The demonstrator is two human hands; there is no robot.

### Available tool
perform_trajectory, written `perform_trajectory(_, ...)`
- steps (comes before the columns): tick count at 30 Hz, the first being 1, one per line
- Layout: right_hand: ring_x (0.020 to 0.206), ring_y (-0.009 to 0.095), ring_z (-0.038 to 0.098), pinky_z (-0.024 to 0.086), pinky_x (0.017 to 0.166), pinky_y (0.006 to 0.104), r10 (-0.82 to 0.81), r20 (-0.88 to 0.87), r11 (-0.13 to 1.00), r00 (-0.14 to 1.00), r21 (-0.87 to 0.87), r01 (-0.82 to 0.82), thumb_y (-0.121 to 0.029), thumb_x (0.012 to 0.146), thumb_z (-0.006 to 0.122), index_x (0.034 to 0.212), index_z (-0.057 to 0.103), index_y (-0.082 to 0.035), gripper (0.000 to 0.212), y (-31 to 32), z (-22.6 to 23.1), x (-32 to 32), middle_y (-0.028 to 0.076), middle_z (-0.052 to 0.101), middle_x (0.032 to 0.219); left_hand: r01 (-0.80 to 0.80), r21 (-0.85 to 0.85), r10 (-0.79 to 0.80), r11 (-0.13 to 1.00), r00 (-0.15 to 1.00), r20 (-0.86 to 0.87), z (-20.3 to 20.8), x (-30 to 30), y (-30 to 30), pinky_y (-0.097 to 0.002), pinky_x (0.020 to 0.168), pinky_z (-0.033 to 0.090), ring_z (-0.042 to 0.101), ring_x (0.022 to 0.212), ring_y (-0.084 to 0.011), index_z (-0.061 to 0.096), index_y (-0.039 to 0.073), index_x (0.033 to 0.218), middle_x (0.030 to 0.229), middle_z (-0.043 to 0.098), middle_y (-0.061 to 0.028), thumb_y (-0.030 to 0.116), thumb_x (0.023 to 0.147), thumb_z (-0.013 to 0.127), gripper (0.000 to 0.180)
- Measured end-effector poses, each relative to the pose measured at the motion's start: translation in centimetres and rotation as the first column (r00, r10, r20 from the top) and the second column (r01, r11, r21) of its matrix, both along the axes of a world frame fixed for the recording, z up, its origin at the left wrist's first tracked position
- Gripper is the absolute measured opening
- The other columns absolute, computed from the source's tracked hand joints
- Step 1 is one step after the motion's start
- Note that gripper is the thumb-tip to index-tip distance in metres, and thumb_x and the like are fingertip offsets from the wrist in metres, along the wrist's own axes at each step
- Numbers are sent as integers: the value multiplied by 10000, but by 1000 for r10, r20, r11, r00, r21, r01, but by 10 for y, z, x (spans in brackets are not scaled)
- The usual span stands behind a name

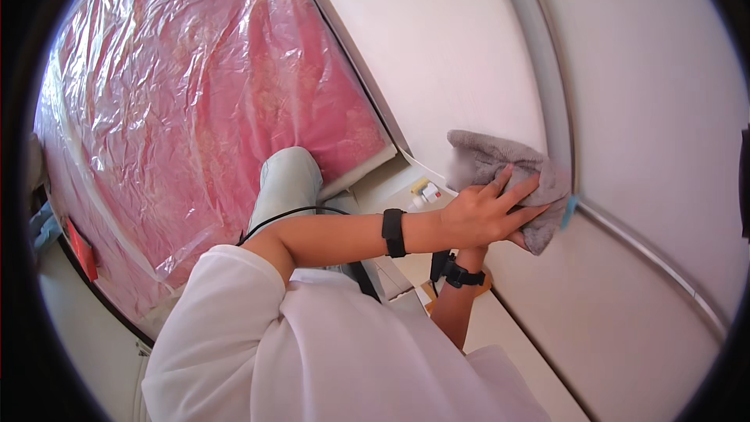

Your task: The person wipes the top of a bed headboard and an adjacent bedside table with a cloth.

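Note:
A grey cloth (pixel 504 152) is bunched up against a smooth white panel, beside a curved metal trim strip (pixel 564 109). On top of it lies my left hand (pixel 492 211), its fingers bent and somewhat spread over the folds. My left forearm crosses from the left, with a black band on the wrist. My right hand (pixel 473 254) comes up from below and is at the lower end of the cloth, mostly hidden behind the left one. A black strap with a small device circles my right wrist. Just beside the cloth, a small light blue tab (pixel 569 211) sticks out at the trim.
To the left spreads a bed (pixel 211 109) with a pink cover under wrinkled clear plastic. My knee (pixel 289 176) is against its edge. Below the cloth stand a small white bottle with a red part (pixel 426 197) and a yellow item. A red object (pixel 80 250) lies far left.

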State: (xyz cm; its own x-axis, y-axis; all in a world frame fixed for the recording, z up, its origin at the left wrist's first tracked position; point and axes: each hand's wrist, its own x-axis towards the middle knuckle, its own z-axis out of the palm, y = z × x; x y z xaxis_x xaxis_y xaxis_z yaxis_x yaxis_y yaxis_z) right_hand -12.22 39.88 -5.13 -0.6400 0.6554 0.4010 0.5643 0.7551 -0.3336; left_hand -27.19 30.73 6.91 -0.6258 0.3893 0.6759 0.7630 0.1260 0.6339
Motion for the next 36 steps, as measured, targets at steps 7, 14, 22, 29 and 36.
perform_trajectory(7, 1232, 364, 458, 366, 1073, 508, -236, -93, 958, 967, -188, 216, 57, 849, 503, 1460, 70, 16, 750, -12, -1, 78, 273, 333, 1387, 684, -305, -577, 663, 726, 375, -79, 84, -3, -337, 657, 558, 670, 919, -255, 652, 236, 1248, 1152, 575, -71, 281, 825, 647, 426)
perform_trajectory(14, 1207, 414, 533, 417, 1034, 512, 164, -336, 986, 927, 30, -163, 46, 848, 574, 1393, 264, 116, 630, -40, 86, 37, 312, 459, 1329, 330, -22, -294, 944, 869, 398, -15, 66, -50, -351, 610, 555, 676, 717, -287, 712, 171, 1171, 1111, 630, -142, 34, 716, 741, 475)
perform_trajectory(22, 935, 359, 481, 315, 816, 478, -92, -9, 974, 996, 207, 91, -498, 836, 673, 863, 524, -44, 479, -12, 151, -108, 156, 537, 910, -39, -244, 77, 969, 986, 145, 41, -43, -13, -472, 1015, 371, 488, 1182, -397, 598, 122, 1332, 1357, 504, -220, 278, 874, 680, 490)
perform_trajectory(29, 967, 281, 517, 376, 790, 474, 145, 86, 961, 986, 223, -160, -436, 784, 710, 884, 575, -112, 365, -39, 123, -210, 92, 571, 935, -72, -148, 110, 986, 958, 264, -22, -138, -41, -480, 1039, 393, 474, 1232, -447, 569, 83, 1357, 1371, 492, -246, 174, 897, 672, 480)
perform_trajectory(36, 997, 261, 523, 394, 838, 455, 294, -56, 906, 954, 336, -260, -413, 747, 717, 955, 602, -89, 403, -39, 154, -283, 78, 578, 985, -112, -43, 120, 993, 957, 265, 11, -209, -46, -480, 948, 450, 553, 1131, -419, 605, -1, 1281, 1303, 531, -245, 64, 859, 650, 430)
